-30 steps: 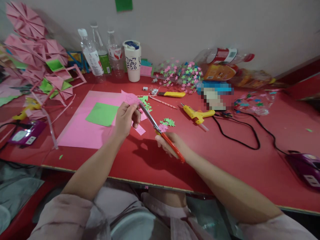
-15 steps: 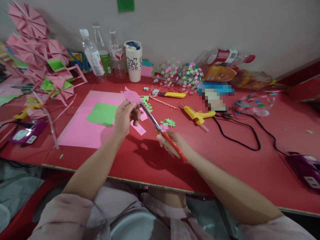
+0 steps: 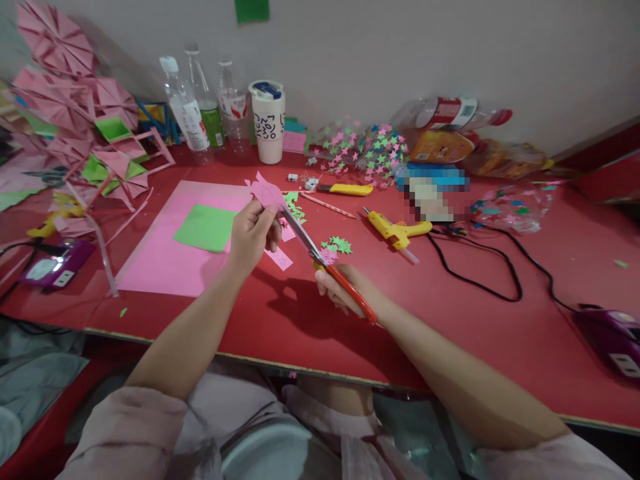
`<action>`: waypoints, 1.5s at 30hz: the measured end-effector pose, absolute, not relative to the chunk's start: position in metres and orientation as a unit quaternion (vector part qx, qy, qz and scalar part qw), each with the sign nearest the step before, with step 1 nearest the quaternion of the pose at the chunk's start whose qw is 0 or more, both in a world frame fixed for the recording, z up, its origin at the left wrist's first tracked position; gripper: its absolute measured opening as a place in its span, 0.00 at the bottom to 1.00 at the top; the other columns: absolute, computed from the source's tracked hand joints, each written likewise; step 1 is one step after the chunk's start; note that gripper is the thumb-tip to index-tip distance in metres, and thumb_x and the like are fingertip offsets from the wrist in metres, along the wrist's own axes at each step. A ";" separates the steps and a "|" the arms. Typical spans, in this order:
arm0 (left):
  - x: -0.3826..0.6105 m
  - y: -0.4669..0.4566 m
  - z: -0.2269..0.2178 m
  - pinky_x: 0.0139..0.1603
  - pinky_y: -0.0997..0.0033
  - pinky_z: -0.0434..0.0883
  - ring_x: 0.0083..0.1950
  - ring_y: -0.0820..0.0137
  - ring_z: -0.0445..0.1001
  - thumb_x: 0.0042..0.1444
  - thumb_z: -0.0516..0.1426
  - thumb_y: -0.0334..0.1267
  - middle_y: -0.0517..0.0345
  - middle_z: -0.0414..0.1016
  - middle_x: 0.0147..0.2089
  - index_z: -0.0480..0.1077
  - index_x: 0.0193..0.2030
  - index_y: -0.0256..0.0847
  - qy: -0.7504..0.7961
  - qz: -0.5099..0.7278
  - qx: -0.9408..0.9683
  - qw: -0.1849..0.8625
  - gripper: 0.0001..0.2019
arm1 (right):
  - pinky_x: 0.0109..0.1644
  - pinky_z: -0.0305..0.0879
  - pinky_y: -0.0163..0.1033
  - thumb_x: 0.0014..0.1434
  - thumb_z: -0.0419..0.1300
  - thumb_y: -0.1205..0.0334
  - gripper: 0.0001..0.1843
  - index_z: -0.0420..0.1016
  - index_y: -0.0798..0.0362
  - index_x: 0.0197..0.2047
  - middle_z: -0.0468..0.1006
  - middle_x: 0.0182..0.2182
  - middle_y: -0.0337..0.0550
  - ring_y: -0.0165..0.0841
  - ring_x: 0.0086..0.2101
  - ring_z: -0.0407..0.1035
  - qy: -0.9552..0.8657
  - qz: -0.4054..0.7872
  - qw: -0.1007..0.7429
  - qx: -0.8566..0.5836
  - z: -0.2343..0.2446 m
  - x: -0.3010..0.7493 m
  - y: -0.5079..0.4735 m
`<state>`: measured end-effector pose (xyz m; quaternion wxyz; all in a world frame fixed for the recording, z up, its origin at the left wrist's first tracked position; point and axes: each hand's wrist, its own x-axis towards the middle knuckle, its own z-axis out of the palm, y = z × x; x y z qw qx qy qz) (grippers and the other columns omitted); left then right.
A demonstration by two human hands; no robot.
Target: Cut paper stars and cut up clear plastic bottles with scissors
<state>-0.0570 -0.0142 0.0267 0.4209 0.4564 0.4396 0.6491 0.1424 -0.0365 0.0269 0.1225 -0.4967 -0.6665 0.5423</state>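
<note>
Between the fingers of my left hand is a small piece of pink paper with drawn lines and a jagged edge. My right hand grips a pair of scissors with red handles; the blades point up and left and meet the paper's lower right edge. Just beyond my right hand lie green paper stars and a few pink paper stars. A pink paper strip rests under the blades, with green paper scraps behind it.
A pink sheet with a green square on it lies to the left. Behind stand a white cup and bottles. A utility knife and yellow glue gun lie right, with a black cord.
My left hand and the pink paper have shifted slightly right, and the paper is tilted a little differently. The scissors stay at its edge.
</note>
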 end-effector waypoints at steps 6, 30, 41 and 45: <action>-0.058 -0.013 0.025 0.11 0.81 0.54 0.11 0.82 0.60 0.57 0.56 0.40 0.67 0.66 0.14 0.63 0.25 0.41 0.437 0.651 0.451 0.425 0.11 | 0.13 0.53 0.30 0.50 0.56 0.34 0.27 0.62 0.52 0.21 0.56 0.09 0.28 0.23 0.10 0.53 -0.637 0.561 0.121 -0.515 0.030 0.140 -0.039; -0.060 -0.011 0.025 0.10 0.82 0.52 0.09 0.83 0.57 0.56 0.55 0.38 0.69 0.64 0.12 0.62 0.24 0.40 0.439 0.628 0.487 0.419 0.11 | 0.15 0.53 0.31 0.51 0.55 0.36 0.26 0.61 0.51 0.21 0.56 0.11 0.29 0.23 0.11 0.53 -0.664 0.545 0.131 -0.495 0.026 0.141 -0.036; -0.060 -0.010 0.025 0.09 0.82 0.52 0.08 0.82 0.57 0.55 0.54 0.38 0.69 0.63 0.11 0.62 0.23 0.41 0.437 0.630 0.492 0.413 0.11 | 0.14 0.51 0.30 0.52 0.54 0.36 0.26 0.59 0.51 0.21 0.55 0.10 0.28 0.22 0.11 0.52 -0.658 0.542 0.147 -0.501 0.030 0.139 -0.040; -0.063 -0.010 0.024 0.10 0.81 0.55 0.10 0.82 0.59 0.54 0.55 0.38 0.67 0.65 0.12 0.62 0.21 0.40 0.434 0.640 0.486 0.407 0.12 | 0.14 0.50 0.30 0.51 0.55 0.36 0.26 0.60 0.51 0.21 0.55 0.10 0.28 0.21 0.10 0.51 -0.651 0.549 0.159 -0.500 0.032 0.139 -0.041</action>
